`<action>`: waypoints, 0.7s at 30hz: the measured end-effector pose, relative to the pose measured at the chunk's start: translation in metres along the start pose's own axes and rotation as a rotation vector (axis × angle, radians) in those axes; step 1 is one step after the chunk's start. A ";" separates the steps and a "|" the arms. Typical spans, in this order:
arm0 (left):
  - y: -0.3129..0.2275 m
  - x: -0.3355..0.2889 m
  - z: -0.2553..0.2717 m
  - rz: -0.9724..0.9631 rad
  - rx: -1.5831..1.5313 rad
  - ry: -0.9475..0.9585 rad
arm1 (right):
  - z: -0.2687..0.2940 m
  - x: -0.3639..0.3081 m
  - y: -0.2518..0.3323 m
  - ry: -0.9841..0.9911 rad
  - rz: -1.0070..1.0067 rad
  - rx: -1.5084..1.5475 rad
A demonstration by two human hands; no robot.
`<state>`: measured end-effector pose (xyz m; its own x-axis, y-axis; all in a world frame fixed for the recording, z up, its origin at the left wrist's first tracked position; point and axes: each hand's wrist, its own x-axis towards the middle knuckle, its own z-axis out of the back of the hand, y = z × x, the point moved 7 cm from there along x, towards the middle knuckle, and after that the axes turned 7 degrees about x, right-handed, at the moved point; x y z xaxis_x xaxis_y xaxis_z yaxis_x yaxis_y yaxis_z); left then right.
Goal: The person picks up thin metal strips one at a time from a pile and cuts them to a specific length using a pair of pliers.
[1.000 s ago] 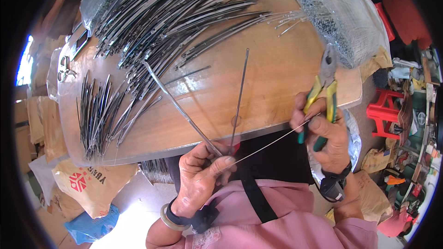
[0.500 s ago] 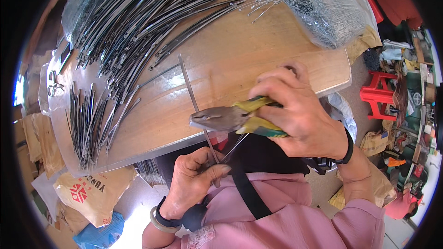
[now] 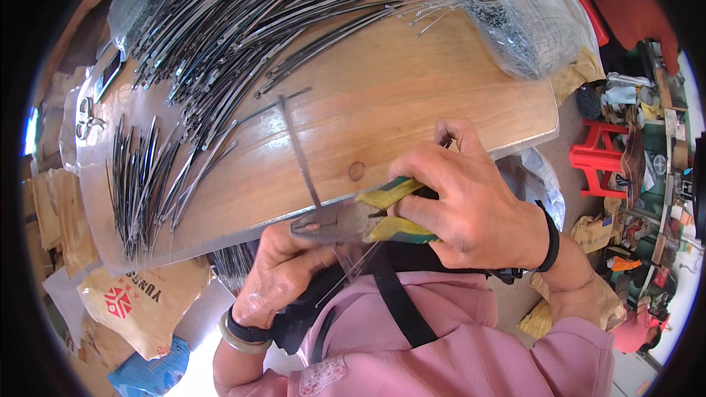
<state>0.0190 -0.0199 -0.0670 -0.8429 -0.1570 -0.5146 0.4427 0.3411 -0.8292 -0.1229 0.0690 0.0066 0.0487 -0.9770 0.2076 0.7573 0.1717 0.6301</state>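
My right hand (image 3: 471,202) is closed round pliers (image 3: 401,231) with yellow and green handles. Their grey jaws point left and cross a thin, flat metal strip (image 3: 298,143), slightly blurred, whose far end reaches over the table. At the jaw tips, my left hand (image 3: 279,265) has its fingers pinched about the strip's near part; the exact contact is partly hidden. Thin wires (image 3: 353,272) slant down from below the pliers over my lap; where they are held does not show. Another dark strip (image 3: 276,104) lies beyond, touching or crossing the far end of the first.
A large heap of dark metal strips (image 3: 235,22) covers the table's (image 3: 434,95) far left, with a smaller bunch (image 3: 140,184) nearer. A clear plastic bag of wires (image 3: 507,22) lies far right. Scissors (image 3: 90,119) rest at the left edge. A red stool (image 3: 599,158) stands right.
The pliers and my right hand have moved slightly left and down along the strip. My left hand has shifted up and left, to the jaw tips. The wires have swung lower.
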 end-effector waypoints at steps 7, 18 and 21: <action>0.022 0.003 -0.021 0.184 -0.188 -0.015 | -0.007 0.001 0.010 -0.055 0.046 -0.054; 0.007 -0.007 -0.014 -0.174 -0.375 -0.318 | -0.012 -0.044 -0.015 -0.006 -0.340 0.374; 0.001 -0.011 -0.017 -0.270 -0.256 -0.351 | -0.017 -0.038 -0.010 0.056 -0.304 0.397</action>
<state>0.0239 -0.0021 -0.0584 -0.7437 -0.5582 -0.3679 0.0972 0.4542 -0.8856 -0.1211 0.1023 -0.0204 -0.0925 -0.9937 -0.0636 0.4366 -0.0979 0.8943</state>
